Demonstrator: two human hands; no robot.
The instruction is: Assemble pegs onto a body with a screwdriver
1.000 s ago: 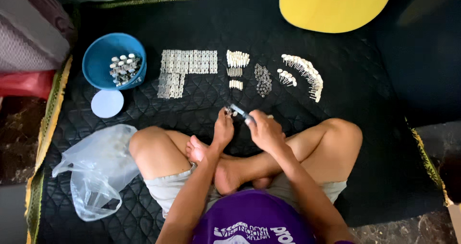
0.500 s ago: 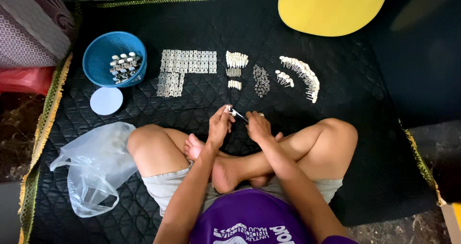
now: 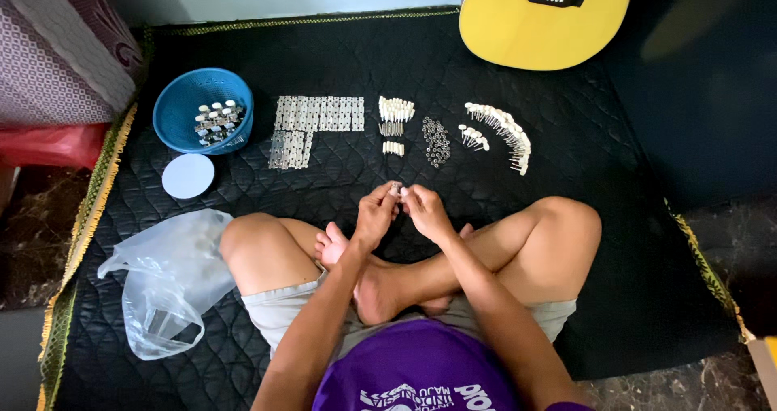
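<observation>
I sit cross-legged on a black quilted mat (image 3: 340, 47). My left hand (image 3: 376, 213) and my right hand (image 3: 425, 210) meet in front of my shins, fingertips pinched together on a small metal tuner part (image 3: 396, 188). Ahead of my hands lie rows of metal plates (image 3: 317, 113), a cluster of white-knobbed pegs (image 3: 395, 108), a heap of small dark screws (image 3: 437, 141) and a curved row of white pegs (image 3: 502, 132). A blue basket (image 3: 184, 103) at the left holds several assembled tuners (image 3: 214, 120).
A yellow acoustic guitar (image 3: 542, 19) lies at the far edge of the mat. A round white lid (image 3: 188, 175) sits below the basket. A clear plastic bag (image 3: 166, 277) lies by my left knee. Patterned fabric (image 3: 57, 55) is at the far left.
My hands drew slightly closer together and the small part now stands more upright between the fingertips; the view shifted a little.
</observation>
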